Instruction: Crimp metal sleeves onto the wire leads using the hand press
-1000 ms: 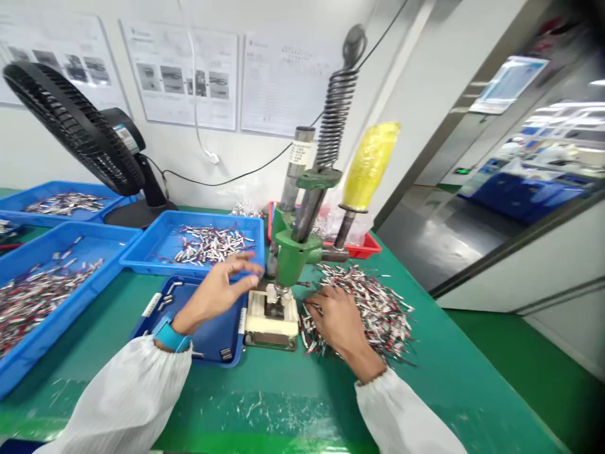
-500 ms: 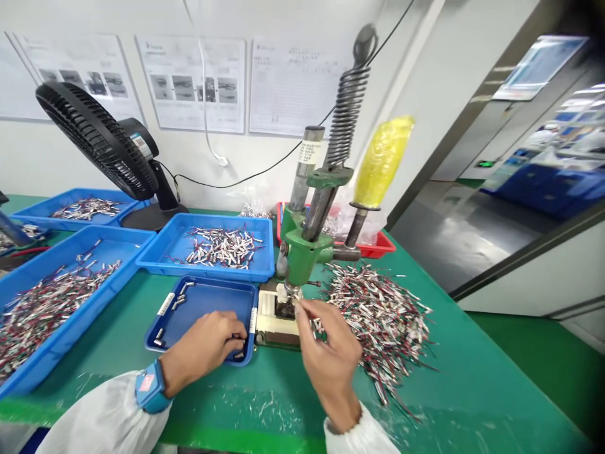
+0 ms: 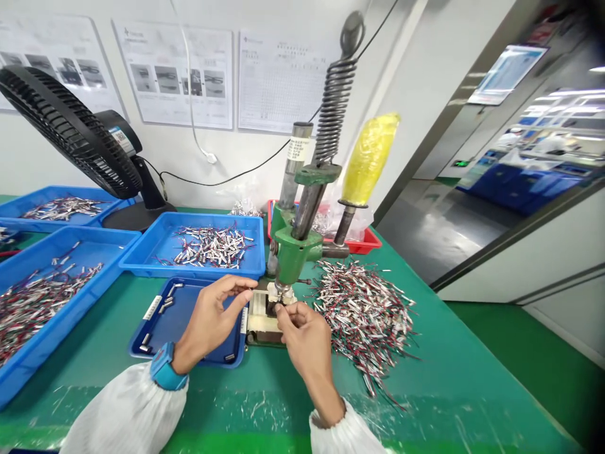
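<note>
The left hand (image 3: 212,315) hovers over the right side of a small dark blue tray (image 3: 167,325), thumb and forefinger parted by a narrow gap, their tips near the hand press (image 3: 293,255). I see nothing held there, and a blue wristband (image 3: 166,367) circles the wrist. The right hand (image 3: 307,334) has its thumb and forefinger drawn close together at the fixture under the press's ram; whether a part sits between them is too small to tell.

The small tray holds a few short metallic cylinders, some along its left side and one near its lower right corner. The press stands upright between the tray and a loose pile of wired parts (image 3: 371,309), with a cream base, a green body, a coiled spring on top and a lever wrapped in yellow.

On the green table (image 3: 227,407), a long blue tray (image 3: 70,310) at far left and a middle blue tray (image 3: 155,268) hold more wired parts. A black fan (image 3: 70,132) stands behind, printed sheets (image 3: 174,75) hang on the wall, and a red tray (image 3: 366,244) sits behind the press. At right, a doorway shows a shiny floor (image 3: 425,227).
</note>
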{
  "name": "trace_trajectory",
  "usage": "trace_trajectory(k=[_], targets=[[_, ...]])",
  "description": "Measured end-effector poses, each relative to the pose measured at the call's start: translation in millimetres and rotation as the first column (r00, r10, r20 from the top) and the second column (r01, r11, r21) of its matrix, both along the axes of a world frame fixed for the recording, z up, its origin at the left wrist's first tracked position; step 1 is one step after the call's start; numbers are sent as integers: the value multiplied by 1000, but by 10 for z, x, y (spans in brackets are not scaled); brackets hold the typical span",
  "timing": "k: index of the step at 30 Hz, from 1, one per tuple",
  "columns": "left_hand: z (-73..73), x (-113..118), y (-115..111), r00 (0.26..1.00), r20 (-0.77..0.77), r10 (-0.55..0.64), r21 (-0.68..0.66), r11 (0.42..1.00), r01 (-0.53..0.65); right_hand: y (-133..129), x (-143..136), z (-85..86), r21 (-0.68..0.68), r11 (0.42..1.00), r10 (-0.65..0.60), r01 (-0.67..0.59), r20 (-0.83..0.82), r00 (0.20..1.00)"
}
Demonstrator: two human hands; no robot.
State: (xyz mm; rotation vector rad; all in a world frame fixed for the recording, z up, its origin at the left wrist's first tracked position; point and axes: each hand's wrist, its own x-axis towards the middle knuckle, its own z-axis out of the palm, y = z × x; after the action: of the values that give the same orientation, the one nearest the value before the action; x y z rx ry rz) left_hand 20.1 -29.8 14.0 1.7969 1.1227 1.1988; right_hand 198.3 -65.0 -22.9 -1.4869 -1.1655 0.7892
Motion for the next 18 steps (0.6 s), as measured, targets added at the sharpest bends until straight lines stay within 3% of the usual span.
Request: trace_trajectory(k=[4,11,15,18], targets=[[32,239,24,985,170,1,-42,999,6,29,20,44,10,1000,-18,17,97,995],[46,444,90,971,230,-68,-101,991,93,0,10,-16,32,999,-14,10,103,995],[74,481,150,975,175,-135,-108,982,156,-8,23,-50,45,999,-10,6,89,996],[117,476,167,990,35,-134,-42,990,135,1,19,-46,56,998,-7,3,75,997]])
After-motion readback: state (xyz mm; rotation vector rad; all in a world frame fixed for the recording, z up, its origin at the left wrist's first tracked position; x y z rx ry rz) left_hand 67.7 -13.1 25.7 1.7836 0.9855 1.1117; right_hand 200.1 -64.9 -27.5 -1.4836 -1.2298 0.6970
